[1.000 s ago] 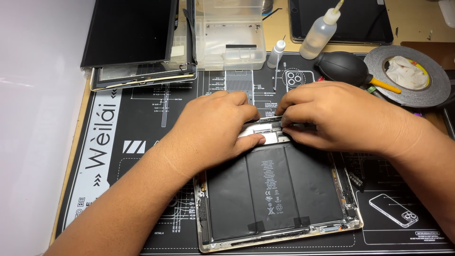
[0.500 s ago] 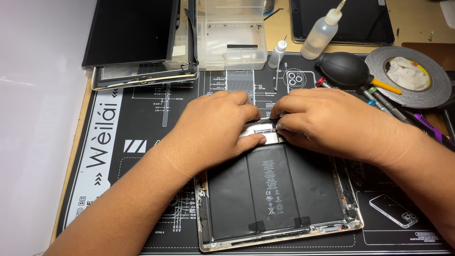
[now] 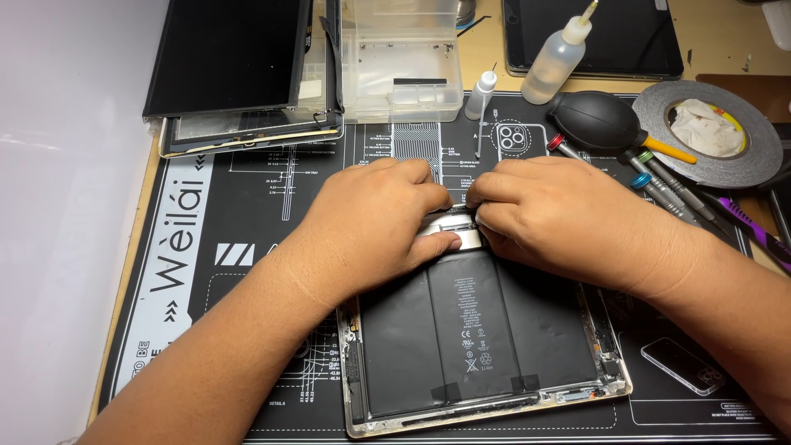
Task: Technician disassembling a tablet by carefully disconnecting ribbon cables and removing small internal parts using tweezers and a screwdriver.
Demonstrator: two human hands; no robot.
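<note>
Fingertips (image 3: 449, 241) of both hands meet over a small silver metal piece (image 3: 461, 231) at the upper middle of the opened tablet (image 3: 486, 330). Left hand (image 3: 375, 218) lies palm down, fingers curled and close together, thumb tip pressing on the silver piece's lower edge. Right hand (image 3: 568, 218) comes in from the other side, fingers bent and bunched, their tips touching the same piece from above and from the right; whether either hand actually pinches it or only presses on it, I cannot tell. Both hands sit on the tablet's upper half, hiding it. Below them the black battery (image 3: 461, 330) fills the shell, flat, with two short black tape tabs at its lower edge. That tablet lies slightly askew on a black repair mat (image 3: 247, 206) printed with white diagrams. Just beyond the right hand, a black rubber air blower (image 3: 597, 119) rests on the mat, screwdrivers (image 3: 659, 185) fanned beside it, and a roll of black tape (image 3: 709, 132) further right. Further back stand a clear squeeze bottle (image 3: 559, 58) and a clear plastic parts box (image 3: 404, 62), with a removed dark screen panel (image 3: 231, 58) stacked at the far left.
</note>
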